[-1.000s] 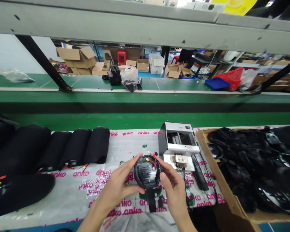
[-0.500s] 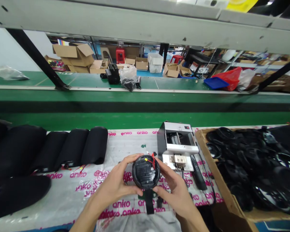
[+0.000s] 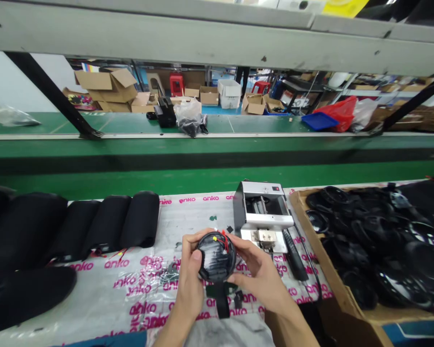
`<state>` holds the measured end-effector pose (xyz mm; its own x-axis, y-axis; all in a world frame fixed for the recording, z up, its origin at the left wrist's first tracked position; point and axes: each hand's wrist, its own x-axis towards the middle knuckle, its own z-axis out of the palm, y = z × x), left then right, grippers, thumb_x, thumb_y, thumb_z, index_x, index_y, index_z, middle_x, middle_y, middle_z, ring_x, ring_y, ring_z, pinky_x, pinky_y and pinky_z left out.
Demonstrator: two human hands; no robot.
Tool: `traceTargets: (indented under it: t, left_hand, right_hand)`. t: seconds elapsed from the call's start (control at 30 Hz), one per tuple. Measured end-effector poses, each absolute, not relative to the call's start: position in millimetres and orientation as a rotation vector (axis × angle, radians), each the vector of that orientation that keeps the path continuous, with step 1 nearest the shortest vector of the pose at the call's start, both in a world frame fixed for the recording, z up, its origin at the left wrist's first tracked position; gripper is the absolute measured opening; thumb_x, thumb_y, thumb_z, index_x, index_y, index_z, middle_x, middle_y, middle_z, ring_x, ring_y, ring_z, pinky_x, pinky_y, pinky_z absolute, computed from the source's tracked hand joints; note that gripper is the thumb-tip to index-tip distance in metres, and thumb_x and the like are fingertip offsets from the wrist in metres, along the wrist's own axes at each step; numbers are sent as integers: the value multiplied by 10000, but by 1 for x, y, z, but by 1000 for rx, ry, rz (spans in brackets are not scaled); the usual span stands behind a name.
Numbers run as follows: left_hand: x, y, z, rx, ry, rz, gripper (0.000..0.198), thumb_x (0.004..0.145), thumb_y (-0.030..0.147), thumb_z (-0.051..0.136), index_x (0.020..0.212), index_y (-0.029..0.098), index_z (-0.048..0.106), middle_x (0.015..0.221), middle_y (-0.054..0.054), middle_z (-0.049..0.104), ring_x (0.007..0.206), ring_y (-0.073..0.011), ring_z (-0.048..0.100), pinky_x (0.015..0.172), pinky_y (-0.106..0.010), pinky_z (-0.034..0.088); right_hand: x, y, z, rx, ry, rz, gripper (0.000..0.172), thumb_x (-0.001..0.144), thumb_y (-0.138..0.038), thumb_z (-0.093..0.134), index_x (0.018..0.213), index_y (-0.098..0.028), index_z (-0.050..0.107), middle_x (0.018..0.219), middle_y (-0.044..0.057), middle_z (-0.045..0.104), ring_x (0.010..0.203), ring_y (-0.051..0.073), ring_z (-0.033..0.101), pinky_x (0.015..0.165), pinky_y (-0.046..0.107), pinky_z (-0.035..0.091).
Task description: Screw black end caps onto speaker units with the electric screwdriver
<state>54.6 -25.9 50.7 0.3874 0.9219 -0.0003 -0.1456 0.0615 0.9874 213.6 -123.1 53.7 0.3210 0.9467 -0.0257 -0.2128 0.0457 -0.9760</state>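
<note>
Left hand (image 3: 190,279), right hand (image 3: 262,279) clasp round black housing (image 3: 216,258).

On the surface (image 3: 104,294) in front of us, a round housing (image 3: 216,256) sits between our left hand (image 3: 190,284) and right hand (image 3: 260,274), held above a printed plastic sheet (image 3: 144,294). To the left lies a row of padded rolls (image 3: 108,221). Behind the housing and slightly right stands a benchtop machine (image 3: 262,212), with a long handled tool (image 3: 294,255) just beside it on the right. Farther right, a cardboard tray (image 3: 320,250) holds a heap of round parts (image 3: 369,241). Beyond, a far bench (image 3: 217,125) carries a plastic bag (image 3: 188,118) and, to its right, a shallow bin (image 3: 320,121). Cardboard boxes (image 3: 106,86) stand behind that bench.
</note>
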Motion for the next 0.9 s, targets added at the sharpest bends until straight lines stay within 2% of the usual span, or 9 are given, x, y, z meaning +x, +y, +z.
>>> traceTargets:
  t: [0.07, 0.2, 0.3, 0.4, 0.47, 0.57, 0.63, 0.77, 0.9]
  left_hand:
    - [50, -23, 50, 1310, 769, 933, 562, 1080, 667, 487, 1348, 201, 653, 1416, -135, 710, 1319, -311, 674, 1115, -406, 518]
    - [42, -13, 51, 1500, 649, 843, 605, 1123, 658, 369, 1474, 232, 619, 1537, -115, 660, 1403, -303, 621, 1166, -392, 462]
    - [40, -7, 49, 1546, 621, 821, 619, 1115, 678, 368, 1429, 216, 635, 1453, -116, 703, 1345, -305, 643, 1126, -386, 472]
    - [37, -4, 44, 1555, 595, 796, 644, 1094, 711, 396, 1410, 200, 628, 1394, -125, 717, 1305, -315, 654, 1106, -397, 479]
    - [36, -4, 43, 1580, 585, 784, 660, 1084, 726, 405, 1410, 196, 625, 1394, -133, 713, 1310, -323, 652, 1110, -405, 478]
    - [34, -5, 45, 1609, 571, 775, 655, 1090, 724, 390, 1419, 204, 614, 1423, -137, 701, 1331, -325, 650, 1127, -414, 470]
    - [34, -5, 47, 1608, 546, 766, 635, 1099, 710, 381, 1431, 215, 600, 1448, -134, 691, 1351, -322, 645, 1144, -419, 464]
    - [34, -6, 52, 1608, 515, 774, 601, 1114, 684, 374, 1447, 237, 596, 1496, -123, 670, 1387, -311, 632, 1175, -419, 460]
    - [38, -22, 57, 1579, 621, 821, 549, 1147, 608, 349, 1503, 264, 588, 1555, -106, 642, 1452, -288, 603, 1233, -410, 445]
  right_hand:
    - [216, -122, 51, -1189, -751, 1141, 745, 689, -318, 1052, 1377, -382, 776, 1572, 58, 670, 1508, 316, 609, 1345, 551, 400]
    - [220, -123, 55, -1187, -770, 1185, 708, 795, -341, 989, 1453, -374, 728, 1619, 49, 620, 1554, 309, 559, 1393, 570, 297]
    - [222, -122, 59, -1134, -803, 1186, 648, 842, -348, 955, 1448, -377, 730, 1608, 43, 630, 1534, 286, 584, 1372, 530, 361]
    - [224, -121, 61, -1112, -816, 1147, 648, 796, -333, 988, 1402, -375, 763, 1551, 45, 682, 1491, 282, 628, 1331, 511, 434]
    - [223, -123, 63, -1103, -831, 1128, 640, 798, -343, 987, 1399, -355, 767, 1534, 62, 697, 1483, 289, 635, 1325, 519, 440]
    - [214, -126, 70, -1070, -854, 1098, 609, 910, -510, 872, 1464, -305, 726, 1583, 109, 656, 1508, 313, 609, 1337, 538, 411]
    - [201, -127, 74, -1121, -803, 1017, 588, 943, -581, 813, 1451, -296, 731, 1574, 119, 664, 1490, 313, 625, 1320, 517, 440]
    - [173, -124, 75, -1267, -641, 811, 387, 994, -488, 781, 1345, -325, 784, 1453, 83, 755, 1371, 252, 722, 1231, 416, 554]
    - [163, -122, 73, -1297, -589, 767, 401, 995, -495, 774, 1360, -331, 789, 1451, 73, 757, 1366, 245, 728, 1204, 374, 577]
